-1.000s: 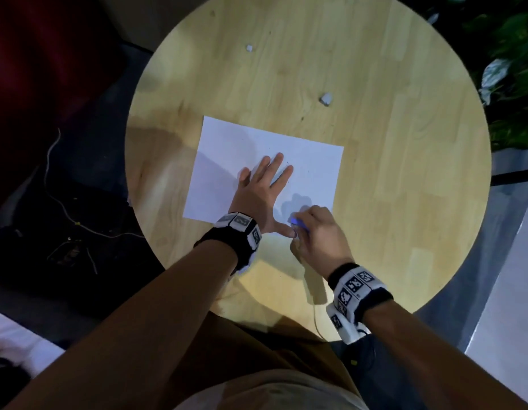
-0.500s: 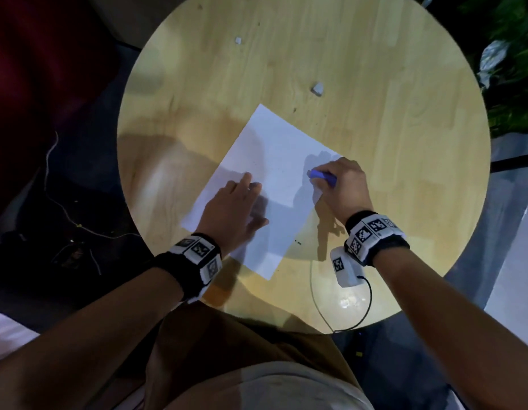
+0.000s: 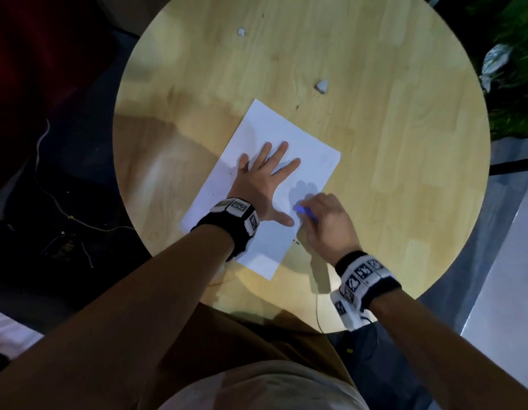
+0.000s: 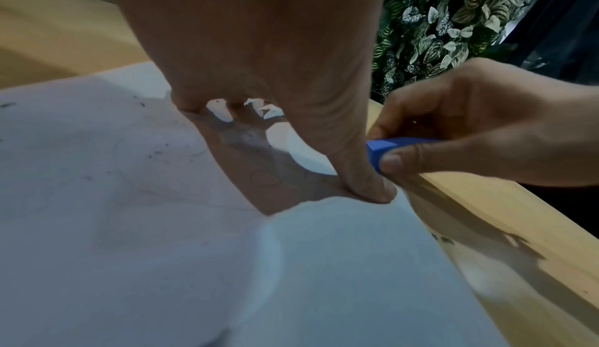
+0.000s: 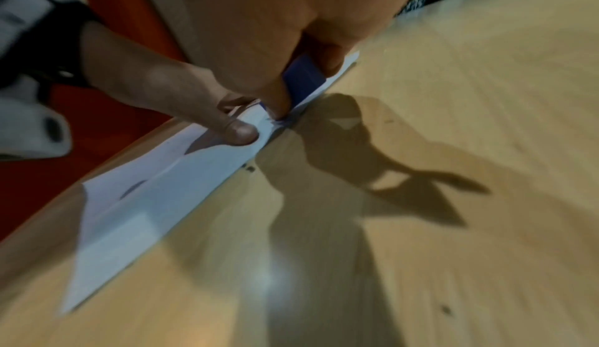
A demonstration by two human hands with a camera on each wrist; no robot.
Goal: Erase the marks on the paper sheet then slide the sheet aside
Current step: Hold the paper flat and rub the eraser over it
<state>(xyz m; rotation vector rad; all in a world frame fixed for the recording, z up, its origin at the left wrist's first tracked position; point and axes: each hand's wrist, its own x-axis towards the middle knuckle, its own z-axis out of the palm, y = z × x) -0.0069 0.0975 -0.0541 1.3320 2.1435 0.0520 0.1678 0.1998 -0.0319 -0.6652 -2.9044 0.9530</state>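
Observation:
A white paper sheet (image 3: 304,143) lies at an angle on the round wooden table (image 3: 390,143), its near corner close to the table's front edge. My left hand (image 3: 262,176) presses flat on the sheet with fingers spread and the thumb stretched toward the right. My right hand (image 3: 324,223) pinches a blue eraser (image 3: 302,211) and holds it down on the sheet's right edge, just beside the left thumb. The left wrist view shows the blue eraser (image 4: 385,151) between thumb and fingers, and faint grey smudges on the paper sheet (image 4: 129,198). The right wrist view shows the blue eraser (image 5: 303,78) on the paper's edge.
Two small white scraps lie on the far part of the table, one (image 3: 322,85) beyond the sheet and one (image 3: 241,31) farther back. Dark eraser crumbs (image 3: 296,242) sit by the sheet's right edge. Leafy plants (image 3: 511,54) stand to the right; cables (image 3: 58,208) lie on the floor at left.
The left hand has spread flat higher on the sheet. The right hand with the eraser has come back down the sheet's right edge to beside the left thumb.

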